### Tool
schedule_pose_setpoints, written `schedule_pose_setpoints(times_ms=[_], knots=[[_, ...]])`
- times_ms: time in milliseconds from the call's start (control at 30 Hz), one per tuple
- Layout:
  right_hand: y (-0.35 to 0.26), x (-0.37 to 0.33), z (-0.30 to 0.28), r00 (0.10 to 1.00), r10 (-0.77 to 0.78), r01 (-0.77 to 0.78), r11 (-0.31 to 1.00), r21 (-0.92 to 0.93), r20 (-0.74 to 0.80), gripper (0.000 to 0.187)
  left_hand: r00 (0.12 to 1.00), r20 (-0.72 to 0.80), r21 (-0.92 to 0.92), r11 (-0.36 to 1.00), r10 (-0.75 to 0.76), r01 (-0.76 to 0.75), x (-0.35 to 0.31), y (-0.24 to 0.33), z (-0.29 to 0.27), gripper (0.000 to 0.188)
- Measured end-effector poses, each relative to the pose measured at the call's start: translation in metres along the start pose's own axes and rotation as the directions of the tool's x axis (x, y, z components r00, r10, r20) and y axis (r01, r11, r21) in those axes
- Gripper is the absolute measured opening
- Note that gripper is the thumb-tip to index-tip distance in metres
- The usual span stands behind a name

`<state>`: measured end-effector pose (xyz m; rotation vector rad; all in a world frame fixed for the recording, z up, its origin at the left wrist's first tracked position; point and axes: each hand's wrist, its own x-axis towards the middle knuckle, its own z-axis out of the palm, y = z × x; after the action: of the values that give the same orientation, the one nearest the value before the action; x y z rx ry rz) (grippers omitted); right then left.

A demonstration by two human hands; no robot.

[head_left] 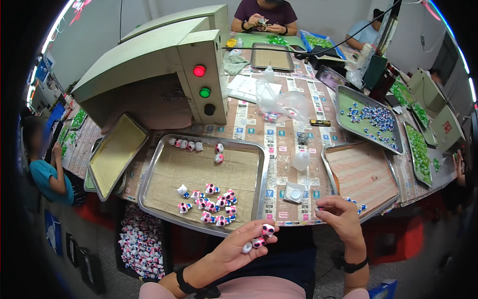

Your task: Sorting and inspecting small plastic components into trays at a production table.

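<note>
Toys [259, 238], small pink-and-white figures, sat in the left hand [238, 248] at the lower centre of the frame, its grip closed around several of them just below the near table [279, 144] edge. The right hand [341, 215] hovered to the lower right, fingers curled loosely over the table edge; whether its grip pinched anything could not be told, though a few blue-and-white pieces [356, 203] lay just beside it on the corner of a right tray [348, 172] lined with striped cloth. A steel tray [149, 189] in the centre held a cluster of the same toys [211, 204] near its front edge and a short row [191, 145] along its back. Between the two trays stood a small clear bottle [301, 160] and a white square dish [294, 192]. A tilted tray [115, 154] leaned at centre left beside a pale green machine [164, 55] with a red light [199, 71] and a green light [204, 92]. A bin [142, 246] of finished toys sat under the table at lower left. Farther right, another tray [368, 117] carried blue pieces, and green ones [420, 149] filled a tray beyond it. At the top centre a person's hands [261, 22] worked at the far end of the table.
</note>
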<state>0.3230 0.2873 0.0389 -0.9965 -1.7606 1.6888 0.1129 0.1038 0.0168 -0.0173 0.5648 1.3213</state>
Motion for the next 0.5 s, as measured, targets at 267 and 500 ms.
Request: schedule_pose_setpoints(times_ms=[267, 500], knots=[[0.002, 0.016, 0.011, 0.998, -0.054, 0.060, 0.987, -0.150, 0.042, 0.018, 0.999, 0.046, -0.070, 0.998, 0.001, 0.002, 0.004, -0.004, -0.010, 0.035], [0.007, 0.027, 0.018, 0.999, -0.025, 0.029, 0.995, -0.101, 0.037, 0.018, 1.000, 0.001, -0.038, 0.999, 0.021, -0.020, 0.002, -0.003, 0.000, 0.031]])
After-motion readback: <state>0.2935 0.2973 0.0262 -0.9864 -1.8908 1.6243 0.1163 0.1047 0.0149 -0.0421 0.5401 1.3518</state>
